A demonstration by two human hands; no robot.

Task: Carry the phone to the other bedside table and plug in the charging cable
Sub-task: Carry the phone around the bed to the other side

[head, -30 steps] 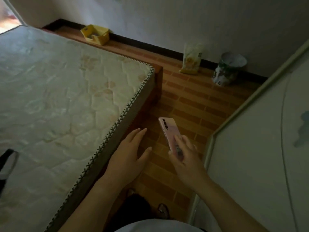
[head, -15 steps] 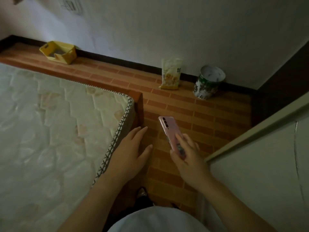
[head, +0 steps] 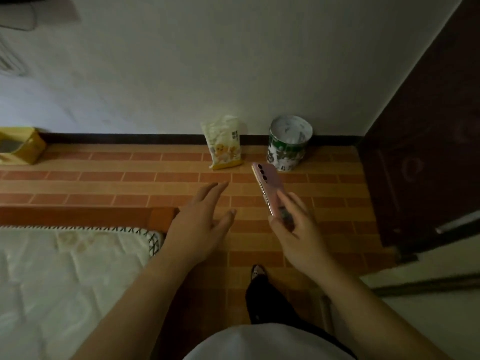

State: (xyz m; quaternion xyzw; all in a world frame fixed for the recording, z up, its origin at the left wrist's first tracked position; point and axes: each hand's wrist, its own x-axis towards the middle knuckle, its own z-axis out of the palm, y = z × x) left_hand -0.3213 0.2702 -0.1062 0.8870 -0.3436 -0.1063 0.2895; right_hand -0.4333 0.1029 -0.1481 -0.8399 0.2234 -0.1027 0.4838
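Note:
A pink phone (head: 268, 184) with its camera lenses at the top end is held upright, back facing me, in my right hand (head: 298, 235), which grips its lower half. My left hand (head: 198, 224) hovers empty beside it with fingers spread, just past the corner of the bed. No bedside table or charging cable is in view.
A mattress (head: 65, 281) on a wooden bed frame (head: 85, 215) fills the lower left. Against the white wall stand a snack bag (head: 224, 142), a green-and-white tin (head: 289, 142) and a yellow box (head: 22, 146). A dark door (head: 426, 152) is on the right. Brick-patterned floor lies ahead.
The view has swung right around the foot of the bed; the mattress has slid to the lower left and the wall, bag and tin are closer. Both hands keep their poses.

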